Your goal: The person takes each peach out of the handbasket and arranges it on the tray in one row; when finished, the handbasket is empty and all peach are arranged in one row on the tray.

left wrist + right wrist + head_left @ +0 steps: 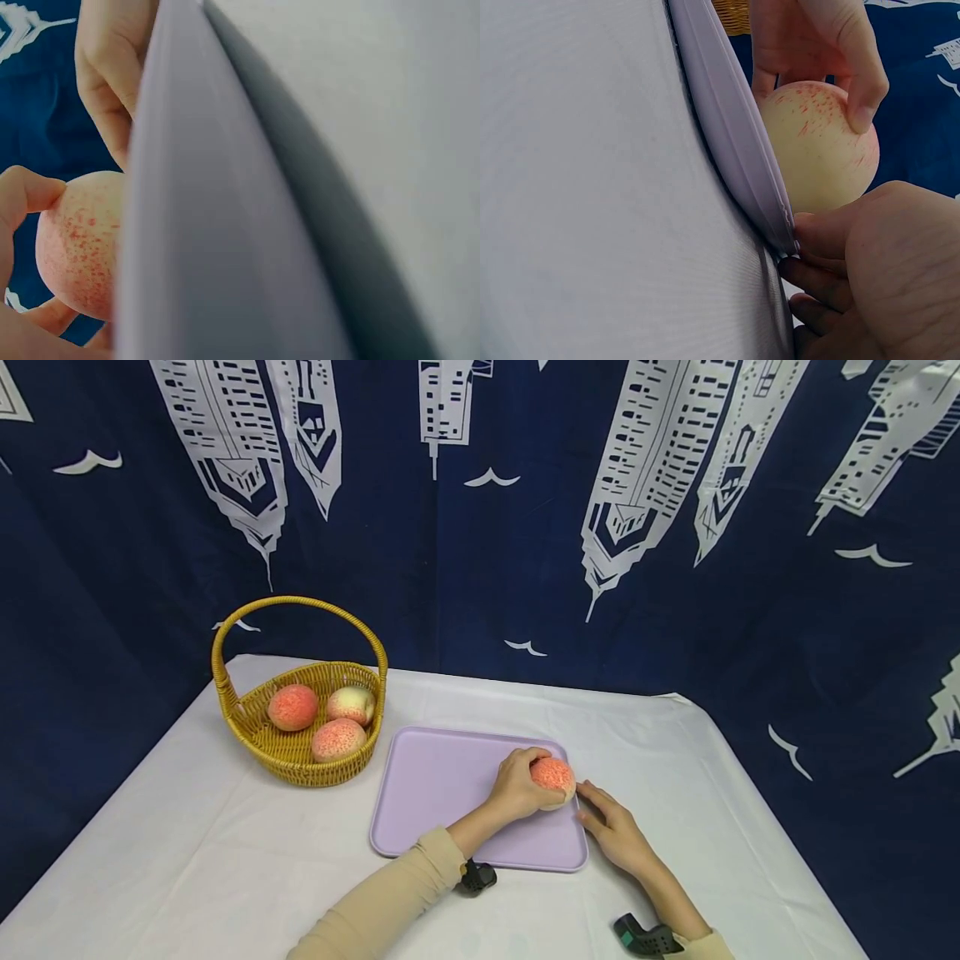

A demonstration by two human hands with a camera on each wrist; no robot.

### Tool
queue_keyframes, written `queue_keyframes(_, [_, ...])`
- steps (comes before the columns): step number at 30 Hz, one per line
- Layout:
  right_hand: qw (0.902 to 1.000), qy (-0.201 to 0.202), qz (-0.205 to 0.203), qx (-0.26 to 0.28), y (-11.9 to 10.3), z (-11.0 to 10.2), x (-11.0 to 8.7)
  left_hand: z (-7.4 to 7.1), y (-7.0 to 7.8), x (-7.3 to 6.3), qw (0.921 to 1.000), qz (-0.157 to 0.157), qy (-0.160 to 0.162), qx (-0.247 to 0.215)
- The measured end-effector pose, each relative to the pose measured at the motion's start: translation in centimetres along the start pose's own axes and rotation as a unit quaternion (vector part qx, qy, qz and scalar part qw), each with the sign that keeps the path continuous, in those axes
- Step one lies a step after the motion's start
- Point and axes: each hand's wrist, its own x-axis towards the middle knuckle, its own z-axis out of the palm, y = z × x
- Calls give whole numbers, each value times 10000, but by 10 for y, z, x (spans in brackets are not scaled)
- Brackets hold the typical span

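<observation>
Looking down from the head view, the left hand (516, 787) curls its fingers over a speckled peach (553, 777) that sits at the right edge of a lilac tray (442, 793). The right hand (611, 828) lies on the white tablecloth (187, 868) just beside the tray's right rim, fingers fairly straight and relaxed, fingertips close to the peach; whether they touch it cannot be told here. A wicker basket (300, 760) with three more peaches stands to the left of the tray, near it but apart.

In the left wrist view, the peach (79, 244) rests against the tray's raised rim (195, 225), with a bent finger (26, 191) of the left hand pressed on its top.

In the right wrist view, the left hand's fingers (859, 71) grasp the peach (817, 146) from above, just inside the tray rim (731, 127). The right hand (877, 277) lies below the peach at the rim's corner, its fingers loosely bent, clasping nothing.
</observation>
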Motion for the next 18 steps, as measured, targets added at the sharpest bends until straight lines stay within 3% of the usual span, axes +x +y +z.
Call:
queue_keyframes(13, [10000,-20,57,13,3,2,1,5,-8,4,9999,2,80,69])
queue_keyframes(18, [9999,-71,135,23,3,2,2,4,-8,4,9999,-119,-51,34])
